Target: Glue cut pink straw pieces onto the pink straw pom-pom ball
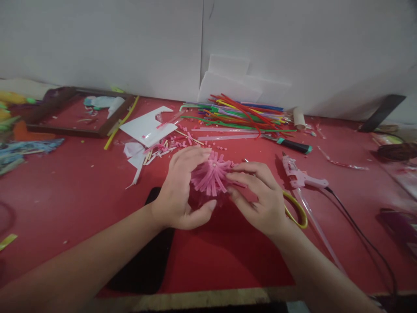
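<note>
Between my two hands, above the red tabletop, is a pink pipe-cleaner flower (213, 176), its fuzzy strips fanning out and down from a small pale centre. My left hand (182, 187) curves round its left side, fingers along the far edge and thumb below. From the right, my right hand (260, 191) has its bent fingertips on the flower's outer strips. The underside of the flower is in shadow and hard to make out. Yellow-handled scissors (303, 213) lie beside my right wrist, partly covered by it.
A pink glue gun (301, 176) with a cord lies right of a utility knife (295, 145). Behind are colourful pipe cleaners (241, 113) and a cardboard roll (299, 118). Pink scraps and white paper (148, 126) lie left of them, near a brown frame (65, 129). A black phone (143, 269) sits under my left forearm.
</note>
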`<state>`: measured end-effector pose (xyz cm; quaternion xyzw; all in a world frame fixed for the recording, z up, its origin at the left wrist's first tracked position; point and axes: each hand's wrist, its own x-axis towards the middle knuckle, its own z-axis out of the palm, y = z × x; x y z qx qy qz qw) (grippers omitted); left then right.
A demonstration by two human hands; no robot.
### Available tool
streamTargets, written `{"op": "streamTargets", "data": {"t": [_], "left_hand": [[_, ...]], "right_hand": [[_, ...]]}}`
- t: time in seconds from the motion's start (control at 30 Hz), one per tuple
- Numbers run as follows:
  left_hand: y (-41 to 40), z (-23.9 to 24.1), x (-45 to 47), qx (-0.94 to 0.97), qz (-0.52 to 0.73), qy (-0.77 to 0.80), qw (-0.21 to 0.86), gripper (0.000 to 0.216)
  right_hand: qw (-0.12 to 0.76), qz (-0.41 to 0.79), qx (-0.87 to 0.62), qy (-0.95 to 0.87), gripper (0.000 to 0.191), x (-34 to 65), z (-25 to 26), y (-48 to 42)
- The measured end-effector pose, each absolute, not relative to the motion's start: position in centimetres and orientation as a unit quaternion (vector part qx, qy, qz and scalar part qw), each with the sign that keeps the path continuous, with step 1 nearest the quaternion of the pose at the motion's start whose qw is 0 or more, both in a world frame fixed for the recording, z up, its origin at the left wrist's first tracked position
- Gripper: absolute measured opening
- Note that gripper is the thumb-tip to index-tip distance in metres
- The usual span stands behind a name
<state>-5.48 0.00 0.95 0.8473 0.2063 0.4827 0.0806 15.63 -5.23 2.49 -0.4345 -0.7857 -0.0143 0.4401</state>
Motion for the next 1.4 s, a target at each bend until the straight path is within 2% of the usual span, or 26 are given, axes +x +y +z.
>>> {"op": "streamTargets", "data": {"t": [0.1, 0.43, 0.9, 1.17, 1.4], "left_hand": [[0.13, 0.60, -5.45, 0.845, 0.480, 0.216, 0.099, 0.084], [0.43, 0.64, -5.72, 0.850, 0.478, 0.177, 0.135, 0.070], [-0.10, 1.32, -5.59, 0.860, 0.450, 0.209, 0.122, 0.056], [-0.03, 1.20, -5.58, 0.862, 0.451, 0.203, 0.113, 0.065], [0.09, 1.17, -5.64, 0.861, 0.453, 0.204, 0.107, 0.057]], "right_hand": [[0.446, -0.017, -0.421, -0.790, 0.018, 15.62, 2.55, -5.33], [0.452, -0.005, -0.417, -0.788, 0.019, 15.49, 2.68, -5.58], [0.460, -0.007, -0.433, -0.776, 0.021, 15.47, 2.63, -5.45], [0.459, -0.006, -0.433, -0.776, 0.021, 15.54, 2.50, -5.47], [0.478, -0.051, -0.407, -0.776, 0.024, 15.28, 2.95, -5.88]]}}
